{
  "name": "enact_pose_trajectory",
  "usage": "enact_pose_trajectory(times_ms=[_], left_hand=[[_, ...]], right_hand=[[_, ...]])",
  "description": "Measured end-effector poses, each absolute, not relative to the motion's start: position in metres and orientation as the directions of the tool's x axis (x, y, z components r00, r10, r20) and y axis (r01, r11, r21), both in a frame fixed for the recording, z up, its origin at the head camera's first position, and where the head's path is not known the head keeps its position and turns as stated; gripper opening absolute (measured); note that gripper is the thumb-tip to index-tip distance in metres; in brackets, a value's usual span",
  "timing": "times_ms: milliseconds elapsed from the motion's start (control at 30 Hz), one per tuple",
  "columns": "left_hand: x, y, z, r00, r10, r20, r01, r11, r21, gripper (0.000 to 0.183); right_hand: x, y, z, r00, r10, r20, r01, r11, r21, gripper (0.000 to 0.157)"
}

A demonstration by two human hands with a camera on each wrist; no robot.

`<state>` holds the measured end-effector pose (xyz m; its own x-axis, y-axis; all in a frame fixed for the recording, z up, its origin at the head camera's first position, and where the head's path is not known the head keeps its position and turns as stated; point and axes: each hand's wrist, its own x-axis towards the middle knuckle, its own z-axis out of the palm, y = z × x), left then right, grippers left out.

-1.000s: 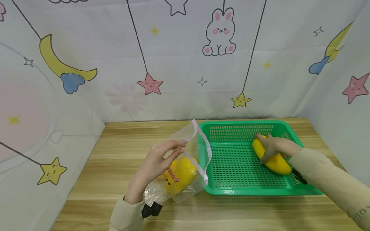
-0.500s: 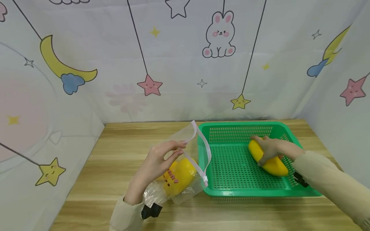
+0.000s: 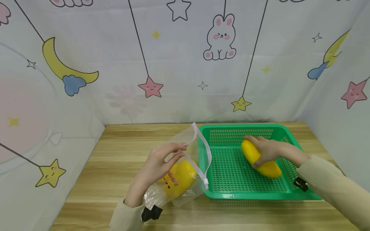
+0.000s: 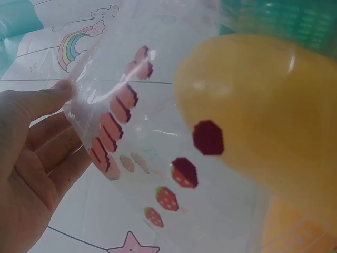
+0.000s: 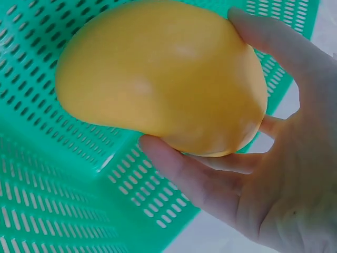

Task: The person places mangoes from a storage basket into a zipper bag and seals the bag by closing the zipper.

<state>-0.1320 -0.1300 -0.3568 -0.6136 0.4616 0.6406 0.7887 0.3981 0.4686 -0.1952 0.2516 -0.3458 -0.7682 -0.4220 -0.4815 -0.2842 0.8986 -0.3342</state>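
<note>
My left hand [image 3: 157,162] pinches the rim of a clear zip bag [image 3: 206,182] between thumb and fingers, its mouth spread apart. Inside the bag lies a smooth yellow mango [image 3: 185,175], seen through film printed with pink lettering and strawberries; in the left wrist view the lettering [image 4: 122,103] is close to the fingertips. Over the green basket [image 3: 245,195], my right hand [image 3: 267,149] grips another yellow mango [image 5: 158,79], thumb on one side and fingers on the other. In the right wrist view the basket's slotted floor and walls show behind this mango.
The basket stands at the right of the wooden table [image 3: 107,173], its left side against the bag's mouth. Crumpled clear plastic [image 3: 154,194] lies below the left wrist. A white printed cloth [image 3: 179,64] rises behind the table and at both sides.
My right hand has moved left within the basket area, carrying the mango with it. The left hand keeps its pinch on the bag, almost unmoved. The head view has tilted slightly upward.
</note>
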Motion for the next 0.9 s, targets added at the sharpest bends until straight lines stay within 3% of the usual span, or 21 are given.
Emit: enact_pose_trajectory(times_ms=[900], left_hand=[[-0.131,-0.128,-0.359,-0.626,0.453,0.635,0.779,0.406,0.478,0.022]], right_hand=[[-0.172,0.217,-0.313,-0.853,-0.496,-0.166,-0.378,0.804,-0.458,0.112]])
